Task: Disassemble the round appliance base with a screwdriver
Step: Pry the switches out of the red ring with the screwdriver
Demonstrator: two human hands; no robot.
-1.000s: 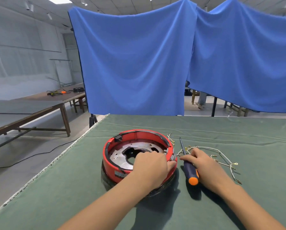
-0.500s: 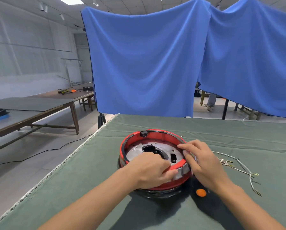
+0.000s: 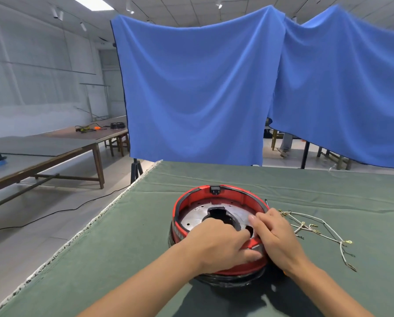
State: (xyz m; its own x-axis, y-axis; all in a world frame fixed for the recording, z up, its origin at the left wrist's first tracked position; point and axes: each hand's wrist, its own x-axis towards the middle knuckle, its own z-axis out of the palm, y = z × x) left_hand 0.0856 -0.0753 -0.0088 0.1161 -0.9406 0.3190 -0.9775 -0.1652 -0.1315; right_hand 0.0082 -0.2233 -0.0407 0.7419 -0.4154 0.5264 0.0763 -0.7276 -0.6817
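Head view: right hand [image 3: 277,239], having dropped the screwdriver, is joining left hand [image 3: 218,244], both fingers now grasping the round base [image 3: 214,197], probably prying.

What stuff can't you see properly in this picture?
- Screwdriver: head view, only its tip shows; the right hand covers the rest.
- Near rim of the round base: hidden under the left hand and right hand.
- What the fingers pinch there: hidden.
- Wire ends: too small.
- Items on the far table: too small.
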